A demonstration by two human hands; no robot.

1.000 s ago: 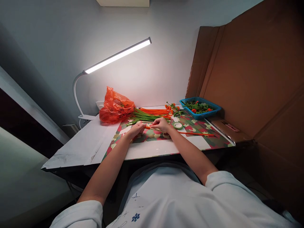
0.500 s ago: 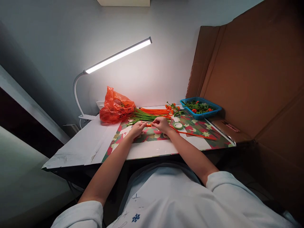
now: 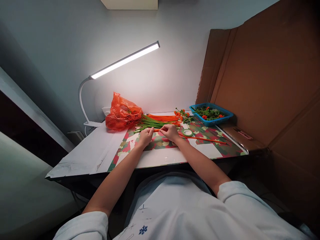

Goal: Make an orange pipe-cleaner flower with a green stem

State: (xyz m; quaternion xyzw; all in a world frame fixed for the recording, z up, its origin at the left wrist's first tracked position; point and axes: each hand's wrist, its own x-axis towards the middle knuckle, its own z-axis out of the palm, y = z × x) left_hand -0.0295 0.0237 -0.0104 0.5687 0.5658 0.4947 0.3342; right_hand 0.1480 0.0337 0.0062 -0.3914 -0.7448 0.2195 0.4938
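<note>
My left hand [image 3: 145, 136] and my right hand [image 3: 170, 132] meet over a patterned mat [image 3: 215, 146] on the table. Both pinch a thin orange stem [image 3: 205, 139], wound into a short coil between my fingertips; its long free end trails right across the mat. Just behind my hands lie a bundle of green stems [image 3: 147, 122] and a bundle of orange stems [image 3: 163, 117]. A roll of green tape [image 3: 187, 132] lies right of my right hand.
An orange plastic bag [image 3: 121, 115] sits at the back left under a white desk lamp [image 3: 125, 60]. A blue basket [image 3: 211, 114] with green and orange pieces stands at the back right. Small finished flowers [image 3: 182, 113] lie beside it. Brown cardboard [image 3: 262, 76] walls the right side.
My hands have shifted slightly away from me and closer together. The orange stem's free end has swung a little across the mat.
</note>
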